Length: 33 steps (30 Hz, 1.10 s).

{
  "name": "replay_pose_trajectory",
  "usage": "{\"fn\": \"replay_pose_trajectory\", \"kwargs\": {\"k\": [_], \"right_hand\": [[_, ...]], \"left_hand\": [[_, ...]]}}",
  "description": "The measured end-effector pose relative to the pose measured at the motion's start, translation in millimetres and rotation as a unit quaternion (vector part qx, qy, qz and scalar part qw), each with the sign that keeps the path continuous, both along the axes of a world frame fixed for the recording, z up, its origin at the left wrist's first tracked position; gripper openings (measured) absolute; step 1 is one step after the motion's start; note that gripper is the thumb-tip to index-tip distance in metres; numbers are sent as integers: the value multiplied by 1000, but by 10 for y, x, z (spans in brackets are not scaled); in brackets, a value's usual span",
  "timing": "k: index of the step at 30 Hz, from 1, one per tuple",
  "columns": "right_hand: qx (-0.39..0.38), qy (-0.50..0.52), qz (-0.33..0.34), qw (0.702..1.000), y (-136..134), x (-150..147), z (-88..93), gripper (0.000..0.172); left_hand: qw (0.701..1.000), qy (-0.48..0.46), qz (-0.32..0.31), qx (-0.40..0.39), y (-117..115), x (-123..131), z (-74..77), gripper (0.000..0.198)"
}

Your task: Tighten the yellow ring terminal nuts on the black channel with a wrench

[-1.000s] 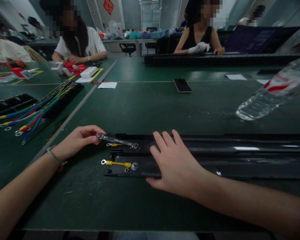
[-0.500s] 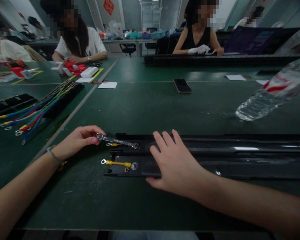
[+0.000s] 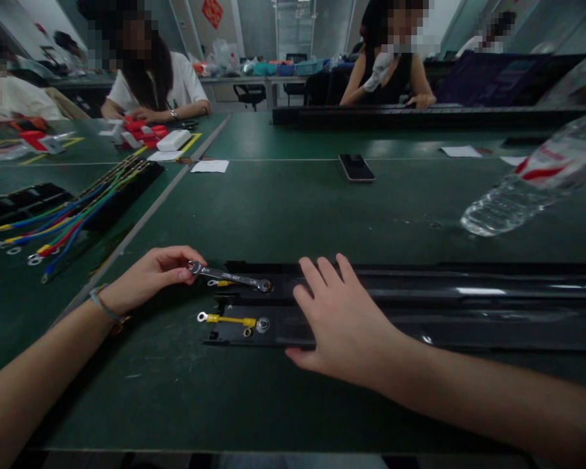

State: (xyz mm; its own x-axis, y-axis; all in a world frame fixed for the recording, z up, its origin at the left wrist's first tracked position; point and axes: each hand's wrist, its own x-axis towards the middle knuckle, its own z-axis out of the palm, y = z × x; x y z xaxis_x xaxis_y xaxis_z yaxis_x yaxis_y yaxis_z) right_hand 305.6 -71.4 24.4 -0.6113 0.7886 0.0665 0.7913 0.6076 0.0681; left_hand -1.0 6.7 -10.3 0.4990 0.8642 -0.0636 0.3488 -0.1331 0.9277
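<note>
My left hand (image 3: 173,266) pinches one end of a silver wrench (image 3: 229,277). The wrench's ring end sits over a fastener on the farther of two long black channels (image 3: 286,283). My right hand (image 3: 349,319) lies across both channels with its fingers spread, thumb by the near edge. On the nearer channel (image 3: 293,326), a short yellow wire (image 3: 232,319) with ring terminals reaches from a round metal fastener (image 3: 262,324) past the channel's end. A small brass-coloured ring (image 3: 247,332) is beside it. Another yellow wire (image 3: 219,283) is partly hidden under the wrench.
Colored cables (image 3: 95,202) with ring terminals lie on black parts at the left. A phone (image 3: 356,167) and a water bottle (image 3: 522,176) are beyond the channels. Across the green table (image 3: 273,215), two people sit, one with a gloved hand (image 3: 381,68) raised.
My hands and the wrench look the same as before. Across the table, a co-worker's gloved hand has gone up from the long black part toward the face.
</note>
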Motion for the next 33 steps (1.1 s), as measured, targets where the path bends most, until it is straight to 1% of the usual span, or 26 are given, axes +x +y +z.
{"fn": "replay_pose_trajectory", "kwargs": {"k": [19,24,27,33], "right_hand": [[-8,-4,-1,1000,7,0,6,65],[2,-3,-3,1000,-4,1,0,64],[3,-1,-1,1000,-3,1,-2,63],[4,-1,-1,1000,9,-2,-14,64]], "left_hand": [[1000,9,2,10,1,10,13,14],[1000,14,3,20,-10,26,31,14],[1000,10,-9,23,-3,29,33,13],[998,1,-59,21,1,30,31,11]]}}
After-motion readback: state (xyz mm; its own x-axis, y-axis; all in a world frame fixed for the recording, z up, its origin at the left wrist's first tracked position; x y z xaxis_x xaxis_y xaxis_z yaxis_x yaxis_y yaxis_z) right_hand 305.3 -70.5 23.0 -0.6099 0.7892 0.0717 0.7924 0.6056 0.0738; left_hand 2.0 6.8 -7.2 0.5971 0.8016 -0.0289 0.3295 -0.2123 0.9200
